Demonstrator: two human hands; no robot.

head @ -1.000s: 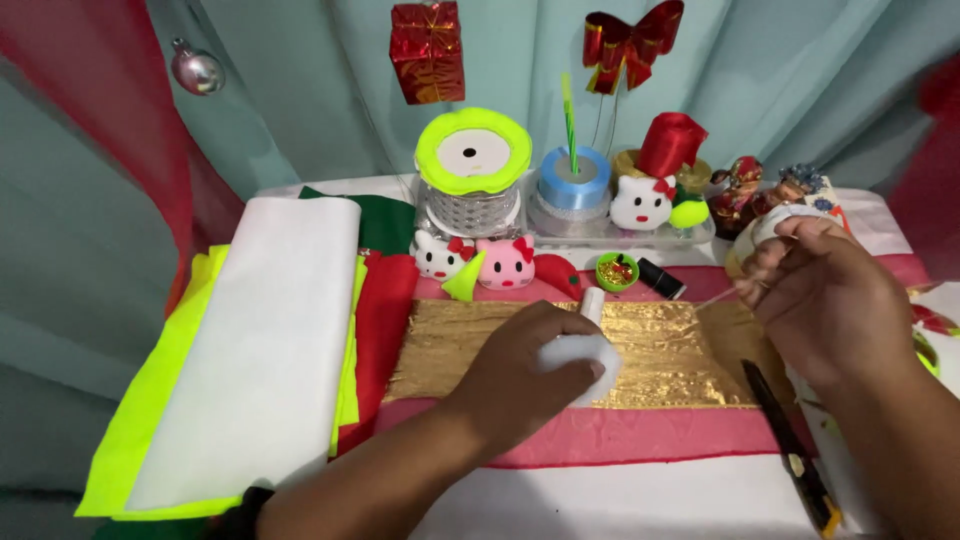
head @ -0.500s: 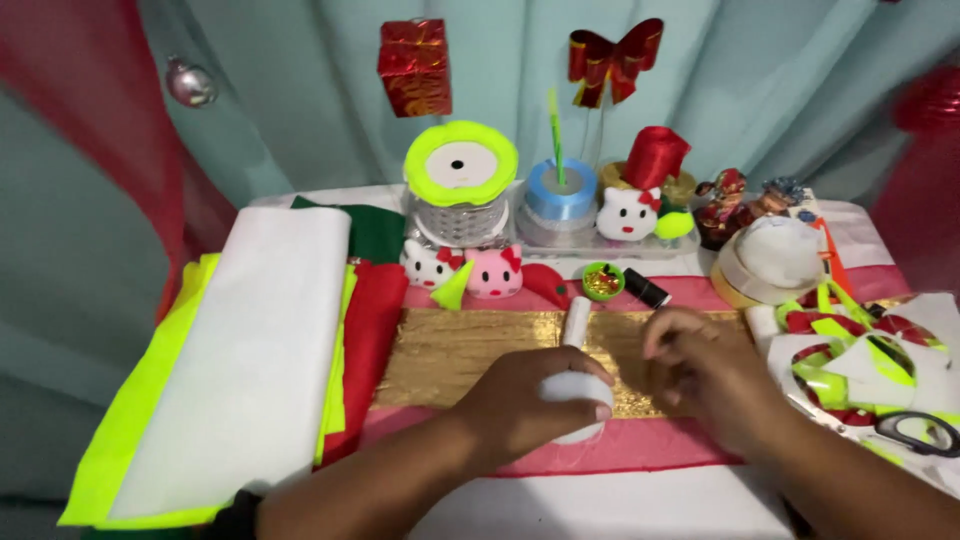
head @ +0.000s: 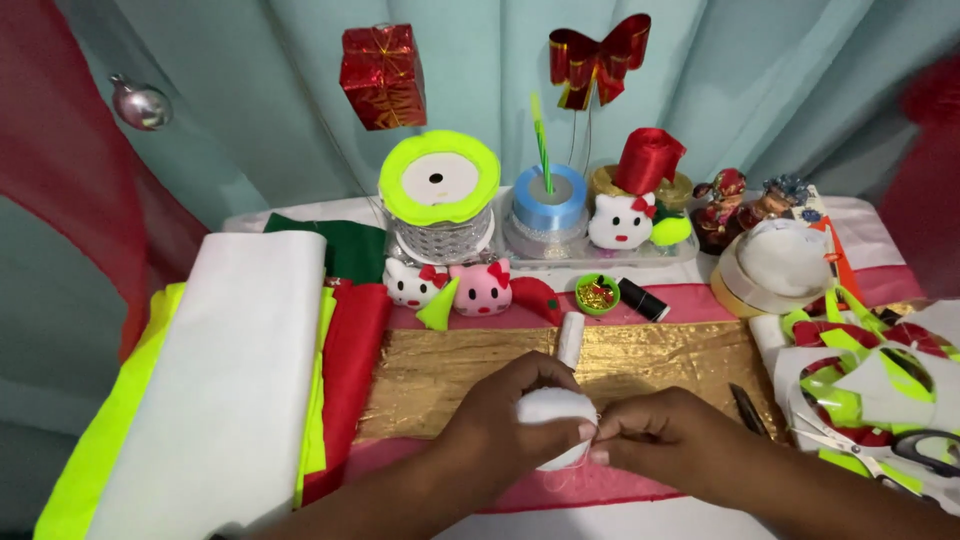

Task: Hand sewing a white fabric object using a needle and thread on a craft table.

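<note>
My left hand (head: 505, 415) cups a small white stuffed ball (head: 553, 418) over a sheet of gold fabric (head: 450, 370). My right hand (head: 665, 440) meets it from the right, its fingertips pinched at the ball's side, where a thin thread seems to hang. Whether a needle sits in those fingers is too small to tell. A white thread spool (head: 570, 338) lies on the gold fabric just beyond my hands.
White, neon yellow, red and green felt sheets (head: 230, 380) lie at left. Ribbon spools (head: 438, 200), small cat-faced plush heads (head: 480, 288), a black spool (head: 642, 298) and ornaments line the back. Scissors (head: 880, 450) and ribbon loops rest at right; tweezers (head: 748, 408) lie beside my right hand.
My right hand came down from the back right of the table to the white ball and now pinches at its side. My left hand has kept hold of the ball.
</note>
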